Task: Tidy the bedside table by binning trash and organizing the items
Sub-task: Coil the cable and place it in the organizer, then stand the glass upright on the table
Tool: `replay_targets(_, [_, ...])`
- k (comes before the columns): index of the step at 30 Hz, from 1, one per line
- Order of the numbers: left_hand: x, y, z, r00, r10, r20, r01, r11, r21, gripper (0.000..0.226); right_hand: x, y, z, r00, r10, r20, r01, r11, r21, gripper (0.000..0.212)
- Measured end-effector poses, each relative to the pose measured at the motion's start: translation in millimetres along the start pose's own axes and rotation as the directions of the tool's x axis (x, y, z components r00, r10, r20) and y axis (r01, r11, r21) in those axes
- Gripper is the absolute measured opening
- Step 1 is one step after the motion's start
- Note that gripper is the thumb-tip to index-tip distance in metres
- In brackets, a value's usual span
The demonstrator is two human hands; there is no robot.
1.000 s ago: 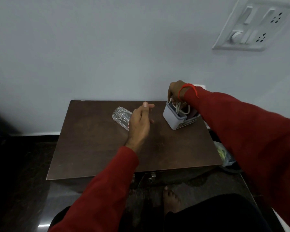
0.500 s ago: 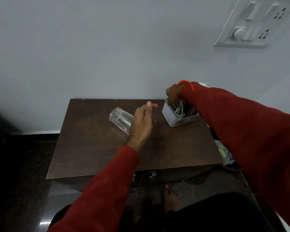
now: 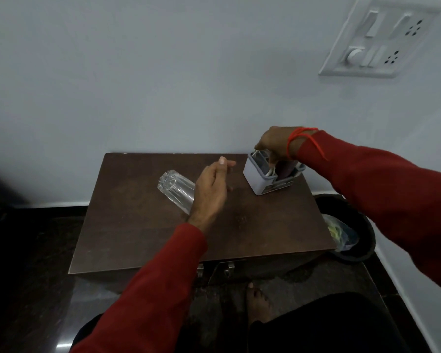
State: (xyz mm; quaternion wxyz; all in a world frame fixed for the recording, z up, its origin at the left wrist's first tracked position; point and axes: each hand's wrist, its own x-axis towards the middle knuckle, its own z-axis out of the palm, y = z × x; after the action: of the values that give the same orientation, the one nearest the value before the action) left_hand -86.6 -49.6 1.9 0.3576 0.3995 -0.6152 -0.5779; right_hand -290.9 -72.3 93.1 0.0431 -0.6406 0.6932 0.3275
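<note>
A clear drinking glass (image 3: 175,188) lies on its side on the brown bedside table (image 3: 143,240), left of centre. My left hand (image 3: 210,189) hovers just right of the glass, fingers apart and holding nothing. A small grey organizer box (image 3: 256,178) stands at the table's back right and holds a white cable (image 3: 271,171) and dark items. My right hand (image 3: 275,143) is over the box with its fingertips pinched on the white cable inside it.
A black bin (image 3: 362,248) with a plastic bag in it sits on the floor right of the table. A switch panel (image 3: 382,39) is on the wall. My bare foot (image 3: 257,301) is on the dark floor in front.
My right hand has kept working the white cable down into the organizer box, which has shifted slightly. My left hand has stayed beside the glass.
</note>
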Motion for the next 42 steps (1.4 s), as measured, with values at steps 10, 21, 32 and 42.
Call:
replay_targets(10, [1.7,-5.3,-4.6,0.997,0.079,-0.01,-0.079,0.996,0.045,0.041,-4.6,8.6,14.1,0.989,0.021,-0.145,-0.025,0.999,-0.024,0.089])
replay_targets(21, [-2.8,-19.3,20.6,0.998,0.069,0.012,-0.07,0.996,0.057,0.031,-38.1,29.8,136.4,0.508,0.843,-0.174,0.333,-0.005,0.943,0.061])
replay_targets(32, [27.4,-25.3,86.5,0.97,0.081,0.229,-0.187,0.851,0.491,0.08,-8.5,-5.7,189.9,0.788,0.593,-0.165,0.321,-0.167,0.932,0.083])
replay_targets(42, [4.4,-13.7,-40.0,0.978,0.187,-0.087,-0.09,0.767,0.636,0.055,-16.6,-59.9,167.3,0.502,0.841,-0.201,0.302,0.048,0.952,0.052])
